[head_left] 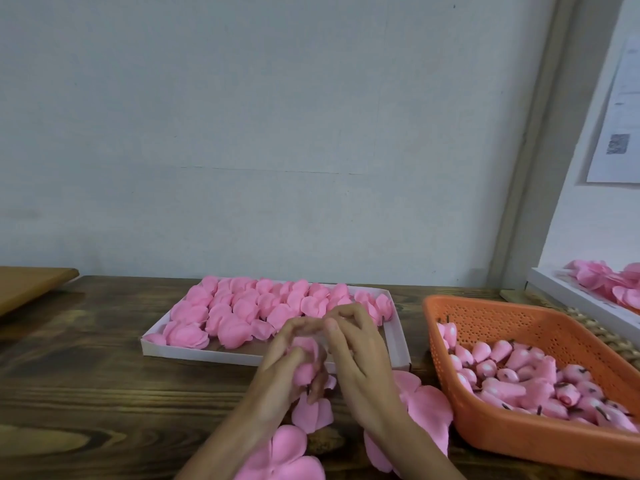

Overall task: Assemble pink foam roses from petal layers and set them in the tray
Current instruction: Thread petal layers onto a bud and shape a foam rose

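Observation:
My left hand (pixel 289 362) and my right hand (pixel 358 358) meet above the table, just in front of the white tray (pixel 398 344). Between them is a pink foam rose (pixel 306 363); the left hand's fingers curl round it and the right hand's fingertips pinch its upper petals. The tray holds several finished pink roses (pixel 242 306) in rows, with bare floor at its front right. Loose pink petal layers (pixel 427 407) lie flat on the table under and beside my forearms, with more petal layers (pixel 284 459) near the front edge.
An orange perforated basket (pixel 485 317) at the right holds several pink rose buds (pixel 519 372) with dark stems. A white box (pixel 568 297) with more pink petals sits at the far right. The dark wooden table (pixel 86 375) meets a grey wall behind.

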The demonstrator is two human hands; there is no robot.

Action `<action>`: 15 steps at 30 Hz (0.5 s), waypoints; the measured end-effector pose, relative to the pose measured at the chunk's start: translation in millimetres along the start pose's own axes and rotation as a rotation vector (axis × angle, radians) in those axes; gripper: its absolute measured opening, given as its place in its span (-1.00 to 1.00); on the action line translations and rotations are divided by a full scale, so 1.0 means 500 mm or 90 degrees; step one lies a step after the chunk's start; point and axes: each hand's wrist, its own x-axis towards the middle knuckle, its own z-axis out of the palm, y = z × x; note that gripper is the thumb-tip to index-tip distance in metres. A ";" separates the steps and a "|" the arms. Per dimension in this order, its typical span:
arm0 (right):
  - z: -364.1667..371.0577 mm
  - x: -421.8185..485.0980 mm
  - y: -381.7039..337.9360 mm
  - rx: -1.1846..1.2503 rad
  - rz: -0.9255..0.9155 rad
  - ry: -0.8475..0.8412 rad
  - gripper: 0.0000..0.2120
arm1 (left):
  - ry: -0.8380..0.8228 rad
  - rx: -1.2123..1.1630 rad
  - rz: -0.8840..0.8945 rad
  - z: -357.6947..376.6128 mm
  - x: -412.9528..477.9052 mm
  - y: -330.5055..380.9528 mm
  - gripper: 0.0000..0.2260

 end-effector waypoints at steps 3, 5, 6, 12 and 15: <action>0.011 -0.011 -0.013 0.063 0.061 0.045 -0.79 | 0.074 -0.073 0.033 -0.014 0.009 0.014 -0.64; 0.022 -0.017 -0.016 0.079 0.098 0.003 -0.80 | 0.106 -0.137 0.072 -0.022 0.014 0.021 -0.70; 0.029 -0.020 -0.017 0.074 0.104 -0.022 -0.79 | 0.109 -0.167 0.080 -0.023 0.014 0.023 -0.71; 0.063 -0.042 -0.012 0.151 0.120 -0.043 -0.62 | 0.072 -0.152 0.046 0.008 -0.003 0.023 -0.70; 0.063 -0.038 -0.008 0.199 0.140 0.005 -0.66 | 0.053 -0.152 0.048 0.017 -0.003 0.022 -0.68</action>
